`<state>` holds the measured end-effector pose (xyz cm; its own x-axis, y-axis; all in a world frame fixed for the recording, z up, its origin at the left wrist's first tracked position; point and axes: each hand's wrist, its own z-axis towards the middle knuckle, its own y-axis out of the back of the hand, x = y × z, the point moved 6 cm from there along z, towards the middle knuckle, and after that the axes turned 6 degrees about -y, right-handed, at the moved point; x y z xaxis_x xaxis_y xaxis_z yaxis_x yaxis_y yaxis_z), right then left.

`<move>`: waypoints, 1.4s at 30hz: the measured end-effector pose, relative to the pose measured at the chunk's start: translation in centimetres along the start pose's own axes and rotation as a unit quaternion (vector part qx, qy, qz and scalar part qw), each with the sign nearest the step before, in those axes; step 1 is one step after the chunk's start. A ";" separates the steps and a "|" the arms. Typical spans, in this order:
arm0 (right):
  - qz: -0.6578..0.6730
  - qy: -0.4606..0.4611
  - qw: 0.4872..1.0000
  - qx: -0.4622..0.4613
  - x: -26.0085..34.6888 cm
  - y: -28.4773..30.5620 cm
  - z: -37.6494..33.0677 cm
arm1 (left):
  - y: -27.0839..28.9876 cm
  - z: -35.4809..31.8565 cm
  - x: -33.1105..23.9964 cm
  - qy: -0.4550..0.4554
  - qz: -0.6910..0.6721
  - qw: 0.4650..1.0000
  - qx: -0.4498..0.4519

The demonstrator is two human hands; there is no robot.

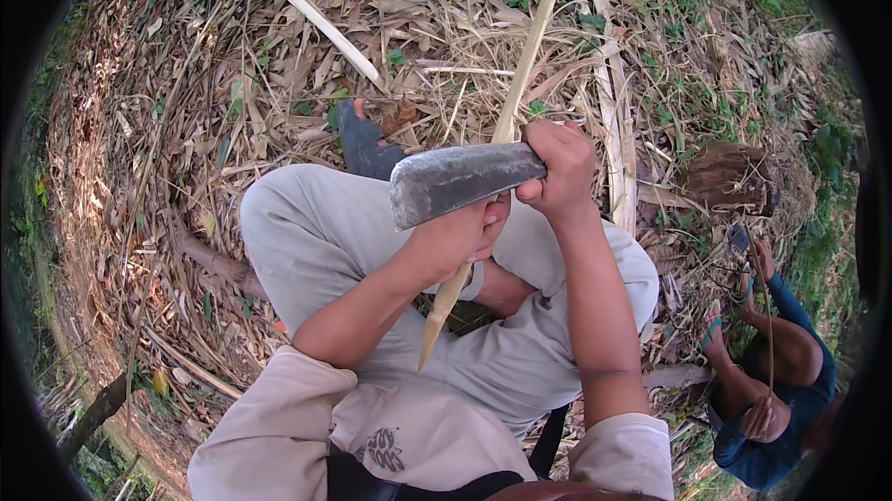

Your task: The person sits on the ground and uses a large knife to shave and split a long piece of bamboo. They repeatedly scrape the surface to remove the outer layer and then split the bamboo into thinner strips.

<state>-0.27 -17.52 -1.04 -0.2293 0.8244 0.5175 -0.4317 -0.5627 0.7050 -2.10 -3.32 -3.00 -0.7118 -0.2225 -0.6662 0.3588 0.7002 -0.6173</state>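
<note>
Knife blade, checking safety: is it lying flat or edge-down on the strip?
Cannot tell: the knife shows its broad side, crossing the bamboo strip.

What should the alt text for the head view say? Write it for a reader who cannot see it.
A seated person's right hand grips a broad steel knife against a long pale bamboo strip, which the left hand holds just below the blade. Dry leaves cover the ground, and another person crouches at lower right with a thin strip.
</note>
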 end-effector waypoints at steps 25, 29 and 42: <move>-0.197 0.029 0.979 -0.034 -4.5 0.4 -0.1 | -1.4 0.3 -1.2 0.075 -0.113 0.990 -0.026; -0.191 0.029 0.981 -0.011 -5.0 -0.4 -0.2 | -0.5 0.9 -0.6 0.090 -0.177 0.980 0.011; 0.042 -0.231 0.956 0.176 -2.3 -2.8 -1.1 | 2.4 1.6 -1.2 0.051 -0.087 0.994 -0.045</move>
<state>0.52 -17.75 -4.77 0.1949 0.7053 0.6816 -0.0895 -0.6793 0.7284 0.57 -2.52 -4.36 -0.8179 -0.2793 -0.5030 0.1717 0.7160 -0.6767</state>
